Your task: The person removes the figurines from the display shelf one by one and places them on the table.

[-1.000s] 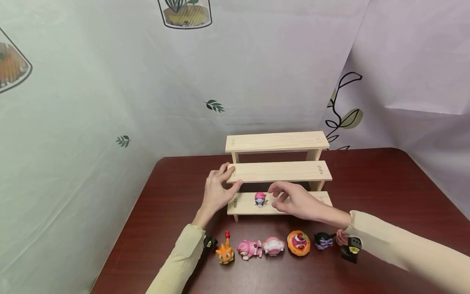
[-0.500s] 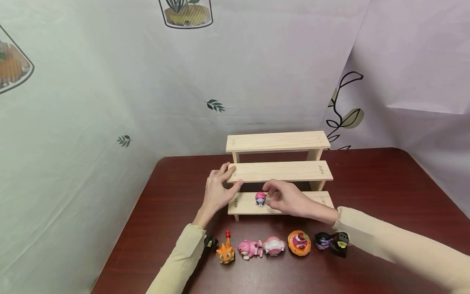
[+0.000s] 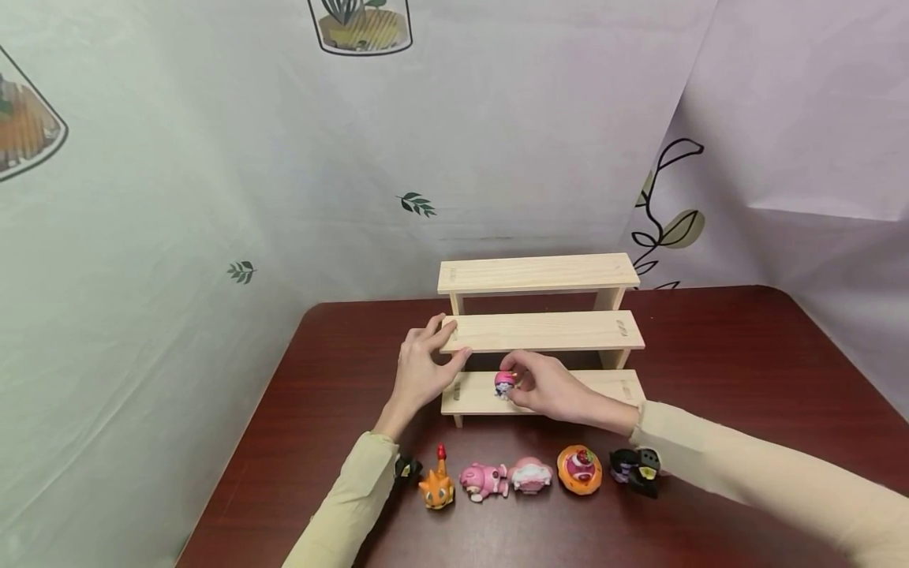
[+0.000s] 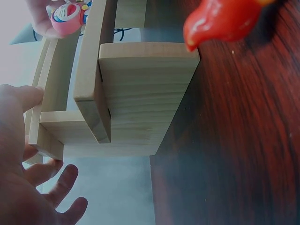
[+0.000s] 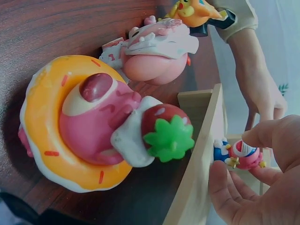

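My left hand point(image 3: 420, 369) grips the left end of the middle board of a three-step wooden display shelf point(image 3: 543, 333). The left wrist view has its thumb on one side of the board and fingertips at the other. On the lowest step stands a small figurine point(image 3: 504, 383) with a pink cap and a white-and-blue body. My right hand point(image 3: 557, 386) pinches this figurine between thumb and fingers. The right wrist view shows the figurine point(image 5: 239, 153) up close, its cap between the fingertips and partly covered by them.
Along the table's front lie an orange figure point(image 3: 436, 489) with a red-tipped tail, a pink bear figure point(image 3: 483, 481), a pink-and-white figure point(image 3: 530, 476), a doughnut-ring figure point(image 3: 578, 470) and a dark figure point(image 3: 623, 467), partly behind a black wrist device point(image 3: 646, 472).
My right hand has moved left along the lowest step and its fingers have closed on the pink-capped figurine. My left hand has stayed on the middle board.
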Demonstrator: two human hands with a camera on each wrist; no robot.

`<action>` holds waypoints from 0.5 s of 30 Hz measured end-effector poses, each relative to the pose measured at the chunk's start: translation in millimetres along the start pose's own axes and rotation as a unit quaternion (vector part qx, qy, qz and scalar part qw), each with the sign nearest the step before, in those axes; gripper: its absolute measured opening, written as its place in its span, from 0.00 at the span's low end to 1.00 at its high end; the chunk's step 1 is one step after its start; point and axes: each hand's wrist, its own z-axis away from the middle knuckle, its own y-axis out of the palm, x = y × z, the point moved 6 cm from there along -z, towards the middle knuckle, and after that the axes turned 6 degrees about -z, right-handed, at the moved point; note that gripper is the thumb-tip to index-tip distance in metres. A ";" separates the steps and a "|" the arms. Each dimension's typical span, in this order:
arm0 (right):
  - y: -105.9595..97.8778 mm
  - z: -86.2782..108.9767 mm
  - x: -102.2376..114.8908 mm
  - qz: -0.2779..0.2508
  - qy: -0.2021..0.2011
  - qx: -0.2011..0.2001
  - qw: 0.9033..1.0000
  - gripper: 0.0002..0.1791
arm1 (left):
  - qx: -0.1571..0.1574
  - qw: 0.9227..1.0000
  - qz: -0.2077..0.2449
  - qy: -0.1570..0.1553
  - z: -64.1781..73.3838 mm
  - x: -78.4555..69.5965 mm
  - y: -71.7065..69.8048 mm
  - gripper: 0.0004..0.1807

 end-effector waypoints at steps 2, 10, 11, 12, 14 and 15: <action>1.5 -1.0 -0.6 0.003 -0.002 -0.004 1.000 0.16 | 0.000 1.000 -0.001 0.000 -0.2 0.0 0.1 0.29; 6.0 -3.8 -2.7 0.014 0.005 -0.012 1.000 0.15 | -0.002 1.000 -0.004 0.002 -0.4 -0.6 -0.4 0.28; 6.3 -4.0 -2.8 0.015 0.005 -0.012 1.000 0.15 | -0.002 1.000 -0.004 0.001 -0.2 -0.6 -0.5 0.28; 6.6 -4.1 -2.8 0.016 0.006 -0.012 1.000 0.15 | -0.002 1.000 -0.004 0.000 0.0 -0.8 -0.6 0.28; 7.1 -4.1 -2.8 0.015 0.007 -0.011 1.000 0.15 | -0.001 1.000 -0.004 -0.001 0.3 -0.6 -0.5 0.28; 7.1 -4.1 -2.7 0.014 0.006 -0.011 1.000 0.14 | -0.001 1.000 -0.004 -0.002 0.6 -0.5 -0.5 0.29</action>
